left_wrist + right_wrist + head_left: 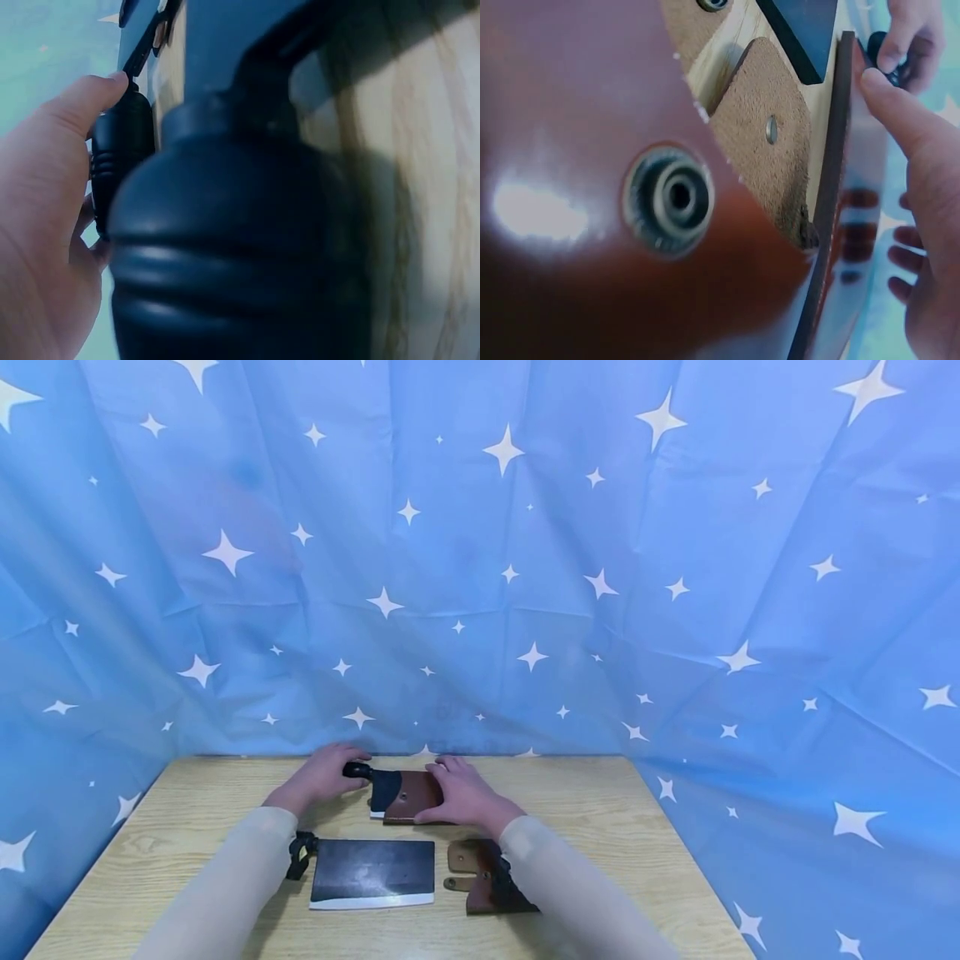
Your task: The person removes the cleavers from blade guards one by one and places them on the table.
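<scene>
A smaller cleaver (386, 792) lies at the back of the table, its blade mostly inside a brown leather sheath (412, 797). My left hand (326, 774) holds its black handle (124, 142), thumb near the neck and fingers on the far side. Over the sheath lies my right hand (468, 793); its thumb is at the edge, while the spread fingers stand slightly off the glossy leather in the right wrist view. Nearer me is a larger bare cleaver (372, 870), its handle (240, 225) large in the left wrist view.
A second brown leather sheath (487, 889) with tan flaps and metal snaps lies right of the large blade, partly hidden by my right forearm. Everything rests on a light wood table (622, 852). A blue star-patterned cloth (480, 560) hangs behind and along both sides.
</scene>
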